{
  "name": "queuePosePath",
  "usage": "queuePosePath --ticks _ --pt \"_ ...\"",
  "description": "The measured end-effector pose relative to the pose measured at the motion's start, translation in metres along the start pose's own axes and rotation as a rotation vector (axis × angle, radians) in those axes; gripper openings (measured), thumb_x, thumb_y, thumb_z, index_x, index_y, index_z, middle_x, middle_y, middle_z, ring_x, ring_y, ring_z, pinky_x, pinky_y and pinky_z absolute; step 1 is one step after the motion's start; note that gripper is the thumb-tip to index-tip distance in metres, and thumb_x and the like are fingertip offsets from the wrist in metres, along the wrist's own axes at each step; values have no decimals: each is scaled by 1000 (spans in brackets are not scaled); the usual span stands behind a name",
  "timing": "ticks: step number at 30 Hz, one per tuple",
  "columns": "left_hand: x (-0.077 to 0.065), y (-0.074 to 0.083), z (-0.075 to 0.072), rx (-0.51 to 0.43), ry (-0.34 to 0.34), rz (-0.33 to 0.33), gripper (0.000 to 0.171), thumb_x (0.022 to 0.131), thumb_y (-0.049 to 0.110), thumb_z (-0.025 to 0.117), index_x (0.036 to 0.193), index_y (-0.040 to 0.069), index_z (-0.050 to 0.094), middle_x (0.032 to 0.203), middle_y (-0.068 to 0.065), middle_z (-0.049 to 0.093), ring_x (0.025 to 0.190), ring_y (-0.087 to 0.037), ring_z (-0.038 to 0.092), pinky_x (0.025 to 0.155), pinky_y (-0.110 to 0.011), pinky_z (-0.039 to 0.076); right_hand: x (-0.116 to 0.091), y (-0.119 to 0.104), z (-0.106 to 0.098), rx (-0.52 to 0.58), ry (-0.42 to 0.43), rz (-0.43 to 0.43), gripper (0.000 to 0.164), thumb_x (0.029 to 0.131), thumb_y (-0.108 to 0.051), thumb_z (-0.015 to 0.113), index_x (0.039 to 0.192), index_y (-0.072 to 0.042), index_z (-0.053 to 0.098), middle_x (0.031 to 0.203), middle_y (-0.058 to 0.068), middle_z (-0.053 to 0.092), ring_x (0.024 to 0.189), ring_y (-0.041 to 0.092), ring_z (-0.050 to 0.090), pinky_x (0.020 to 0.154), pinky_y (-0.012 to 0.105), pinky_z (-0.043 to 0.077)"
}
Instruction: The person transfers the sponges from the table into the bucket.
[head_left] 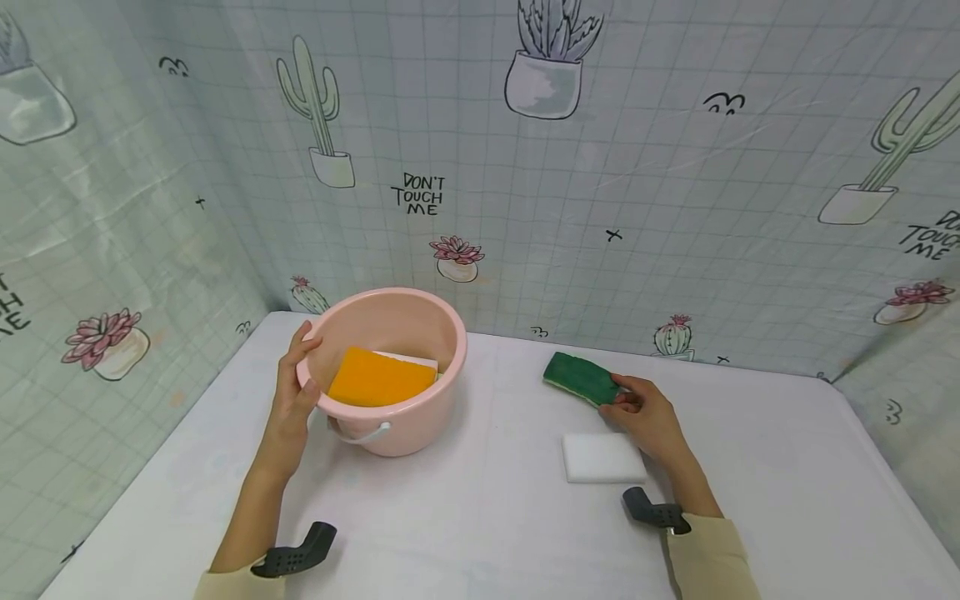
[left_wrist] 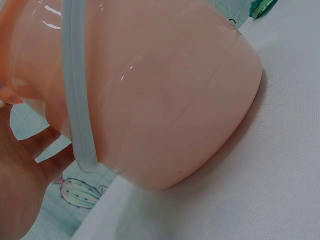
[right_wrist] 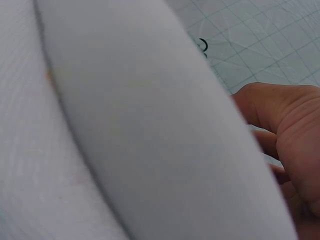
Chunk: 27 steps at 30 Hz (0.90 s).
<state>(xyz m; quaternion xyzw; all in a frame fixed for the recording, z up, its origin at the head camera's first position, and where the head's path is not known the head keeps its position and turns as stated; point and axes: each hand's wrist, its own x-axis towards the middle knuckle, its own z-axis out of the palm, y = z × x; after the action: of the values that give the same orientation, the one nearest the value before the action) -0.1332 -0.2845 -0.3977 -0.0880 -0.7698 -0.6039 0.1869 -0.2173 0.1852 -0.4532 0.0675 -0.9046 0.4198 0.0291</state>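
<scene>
My left hand (head_left: pixel 288 410) grips the rim of a pink bucket (head_left: pixel 414 427) on its left side, thumb and fingers around the edge. The bucket leans slightly toward me, its pale handle (left_wrist: pixel 77 90) hanging down in the left wrist view. Inside lie an orange sponge (head_left: pixel 381 380) and, partly hidden behind it, a white piece (head_left: pixel 415 360). To the right, my right hand (head_left: pixel 651 418) pinches the right end of a green scouring sponge (head_left: pixel 579 377). A white sponge block (head_left: pixel 602 458) lies just below that hand and fills much of the right wrist view.
The white table (head_left: pixel 510 517) meets a hanging grid-patterned cloth (head_left: pixel 495 192) printed with cacti at the back and sides. Dark wrist devices (head_left: pixel 296 552) sit on both forearms. White tabletop lies between the bucket and the sponges.
</scene>
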Motion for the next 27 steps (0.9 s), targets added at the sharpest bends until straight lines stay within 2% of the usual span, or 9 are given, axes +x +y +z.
queuePosePath --ticks 14,21,27 --pt "0 -1 0 -8 -1 6 53 96 27 43 147 21 28 156 18 7 142 -22 17 108 -62 15 1 0 0 5 -8 16 57 86 -18 72 136 -2 50 113 16 55 92 23 58 79 30 49" --pt "0 0 1 -7 -2 6 54 96 27 43 147 21 28 156 18 7 142 -21 15 108 -63 14 0 0 0 29 -13 8 58 85 -13 71 137 0 49 116 17 53 91 23 58 76 23 48" --pt "0 -1 1 -19 1 4 53 96 28 43 147 22 28 156 18 7 142 -22 14 108 -64 11 0 1 1 28 -26 2 59 86 -16 72 138 -1 47 119 16 51 92 23 56 77 23 47"
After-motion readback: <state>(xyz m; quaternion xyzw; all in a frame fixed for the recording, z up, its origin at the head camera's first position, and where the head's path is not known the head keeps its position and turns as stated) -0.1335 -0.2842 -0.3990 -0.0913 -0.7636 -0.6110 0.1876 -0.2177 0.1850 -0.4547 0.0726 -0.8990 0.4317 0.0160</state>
